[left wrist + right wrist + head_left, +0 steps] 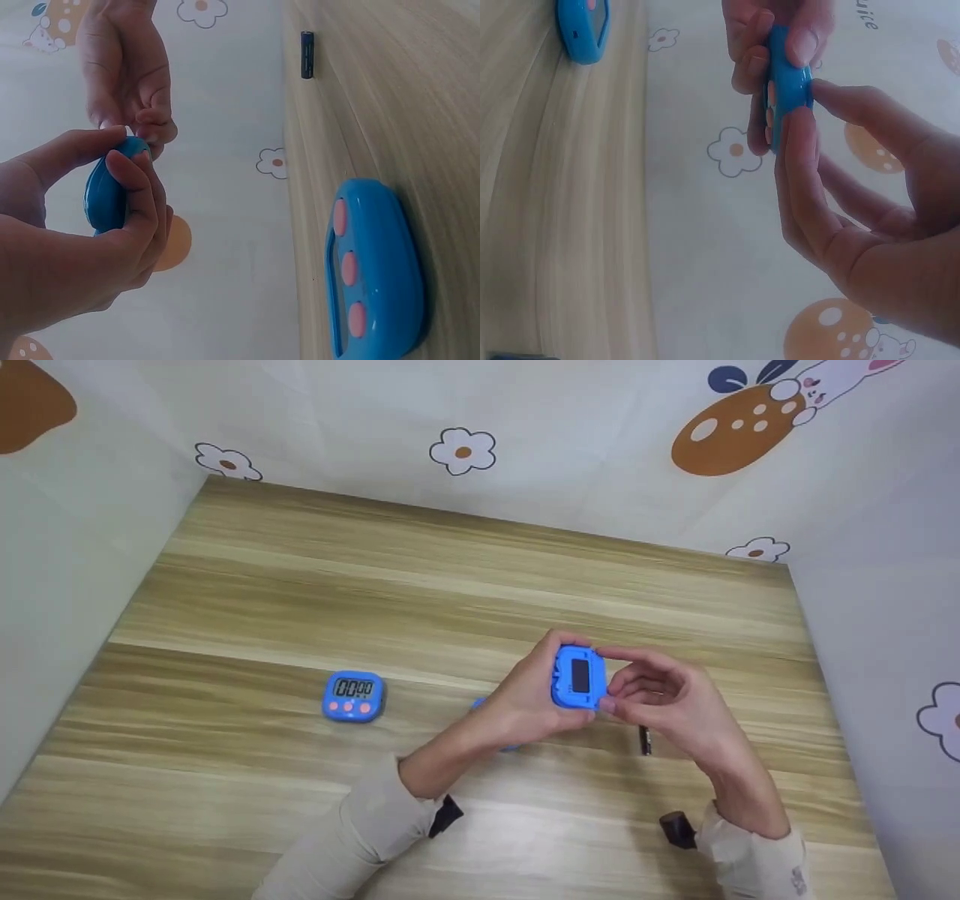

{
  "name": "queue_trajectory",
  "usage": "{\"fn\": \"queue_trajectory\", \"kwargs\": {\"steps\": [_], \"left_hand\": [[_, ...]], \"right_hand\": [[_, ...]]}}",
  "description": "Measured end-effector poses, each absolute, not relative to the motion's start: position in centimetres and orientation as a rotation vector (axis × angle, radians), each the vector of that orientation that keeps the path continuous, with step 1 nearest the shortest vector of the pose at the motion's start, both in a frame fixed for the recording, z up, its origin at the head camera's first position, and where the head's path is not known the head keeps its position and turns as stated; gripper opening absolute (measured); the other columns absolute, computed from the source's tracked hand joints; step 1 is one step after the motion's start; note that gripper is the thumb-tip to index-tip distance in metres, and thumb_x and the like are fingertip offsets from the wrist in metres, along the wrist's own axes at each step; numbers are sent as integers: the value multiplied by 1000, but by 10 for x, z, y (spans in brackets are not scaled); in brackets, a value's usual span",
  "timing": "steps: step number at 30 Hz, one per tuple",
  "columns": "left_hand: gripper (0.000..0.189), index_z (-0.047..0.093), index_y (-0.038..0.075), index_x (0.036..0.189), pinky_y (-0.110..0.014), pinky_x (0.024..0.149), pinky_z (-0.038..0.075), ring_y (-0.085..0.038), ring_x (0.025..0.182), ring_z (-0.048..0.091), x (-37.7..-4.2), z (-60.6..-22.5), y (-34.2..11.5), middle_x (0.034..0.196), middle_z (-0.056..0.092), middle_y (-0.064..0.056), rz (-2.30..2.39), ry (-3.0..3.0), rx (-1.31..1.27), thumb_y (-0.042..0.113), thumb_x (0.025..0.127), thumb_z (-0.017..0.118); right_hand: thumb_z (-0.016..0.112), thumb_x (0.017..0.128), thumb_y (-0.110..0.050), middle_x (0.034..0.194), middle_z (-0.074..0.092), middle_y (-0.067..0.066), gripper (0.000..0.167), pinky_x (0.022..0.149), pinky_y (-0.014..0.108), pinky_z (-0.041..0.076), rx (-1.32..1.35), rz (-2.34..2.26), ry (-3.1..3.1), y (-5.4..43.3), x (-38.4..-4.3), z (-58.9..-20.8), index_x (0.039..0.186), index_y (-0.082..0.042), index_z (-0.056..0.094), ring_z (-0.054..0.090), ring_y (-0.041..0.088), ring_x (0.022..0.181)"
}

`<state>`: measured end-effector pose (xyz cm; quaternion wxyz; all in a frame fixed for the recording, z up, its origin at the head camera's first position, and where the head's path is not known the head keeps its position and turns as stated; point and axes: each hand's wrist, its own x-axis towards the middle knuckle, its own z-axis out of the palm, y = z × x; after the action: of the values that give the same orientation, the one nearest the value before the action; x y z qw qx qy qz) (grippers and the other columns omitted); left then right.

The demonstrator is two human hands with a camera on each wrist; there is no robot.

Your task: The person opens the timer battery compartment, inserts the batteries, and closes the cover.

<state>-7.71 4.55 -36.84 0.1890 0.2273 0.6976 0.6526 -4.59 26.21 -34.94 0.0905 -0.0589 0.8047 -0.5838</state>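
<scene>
A blue digital timer (591,678) is held above the table, its back with a dark rectangle toward the head camera. My left hand (525,690) grips it from the left, the thumb and fingers at opposite edges. My right hand (675,697) pinches its right edge between thumb and index finger, the other fingers curled. In the right wrist view, pink buttons show on the held timer's (791,82) far face. A dark battery (646,740) lies on the table below my right hand; the left wrist view shows the battery (307,54) whole.
A second blue timer (354,697) with a lit-looking digit display and pink buttons lies face up at left on the wooden table (300,592). Another blue object (478,703) is mostly hidden behind my left wrist. Patterned cloth walls (360,427) enclose the back and sides.
</scene>
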Motion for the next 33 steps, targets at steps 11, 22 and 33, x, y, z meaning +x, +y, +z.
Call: {"fn": "queue_trajectory", "kwargs": {"steps": [11,22,33], "left_hand": [[81,38,10,141,-29,95,46,-16,111,55,-82,-362,36,128,52,-4,1888,1866,665,4,74,83],[78,44,12,139,-31,88,52,-19,105,60,-85,-358,31,123,54,-2,1940,1795,629,6,73,85],[75,51,5,135,-37,84,55,-20,97,67,-84,-354,31,115,63,-7,2010,1662,690,0,69,87]], "right_hand": [[77,79,7,114,62,23,47,84,36,54,-390,-1921,2411,262,-50,-355,124,2,62,60,32,101],[70,80,17,114,62,25,45,85,34,53,-517,-1980,2403,268,-53,-357,123,5,63,59,33,103],[67,82,18,104,65,31,43,63,47,57,-540,-2055,2189,278,-50,-352,123,13,56,69,37,87]]}}
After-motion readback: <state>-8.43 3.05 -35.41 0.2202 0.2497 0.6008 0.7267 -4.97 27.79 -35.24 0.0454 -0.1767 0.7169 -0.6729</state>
